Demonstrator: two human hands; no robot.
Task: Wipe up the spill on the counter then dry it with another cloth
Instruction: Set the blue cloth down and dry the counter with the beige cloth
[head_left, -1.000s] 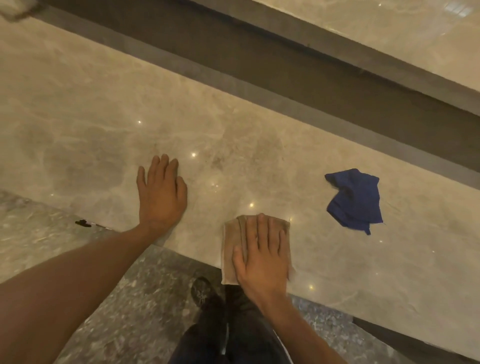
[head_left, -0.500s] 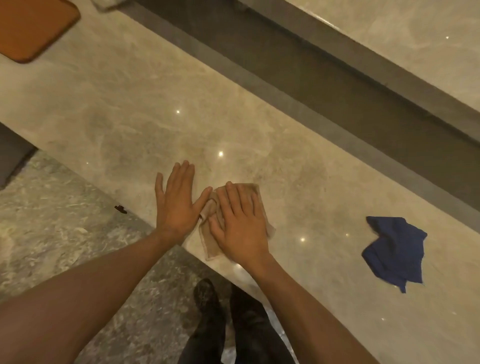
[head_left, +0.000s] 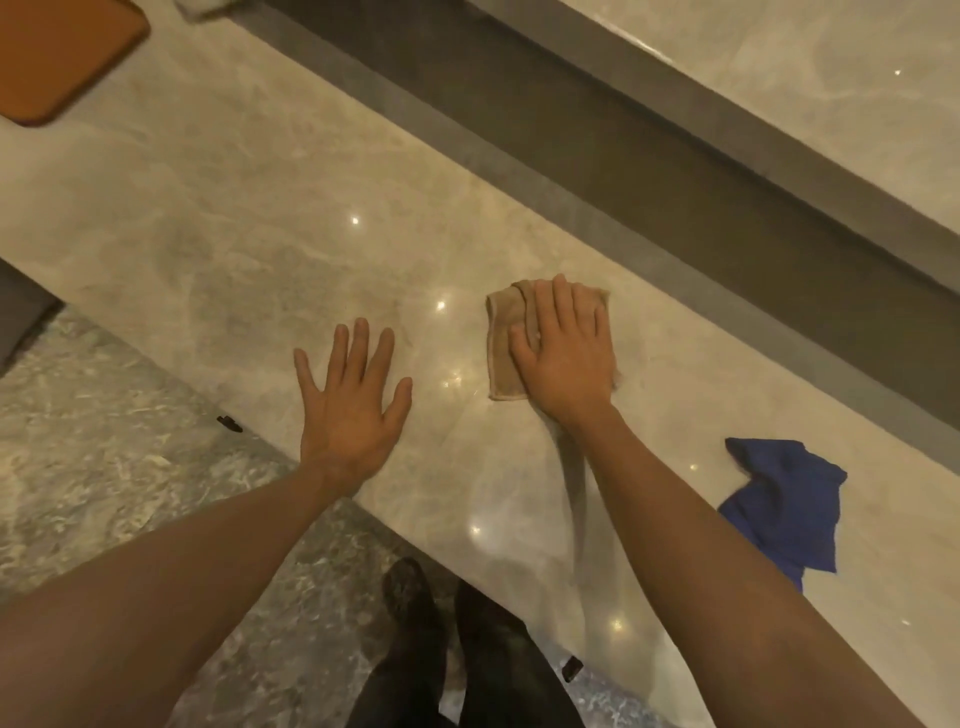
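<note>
tan cloth (head_left: 506, 347) lies flat under the right hand (head_left: 563, 358), its grip open; left hand (head_left: 349, 410) splayed.

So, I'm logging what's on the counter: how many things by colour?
Tan cloth: 1
Blue cloth: 1
Orange mat: 1
Total: 3, not counting a whitish thing cut off at the top edge.

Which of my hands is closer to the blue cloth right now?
The right hand. It lies flat on the tan cloth, with bare counter between it and the blue cloth. The left hand rests flat on the counter farther away, beyond the tan cloth.
</note>
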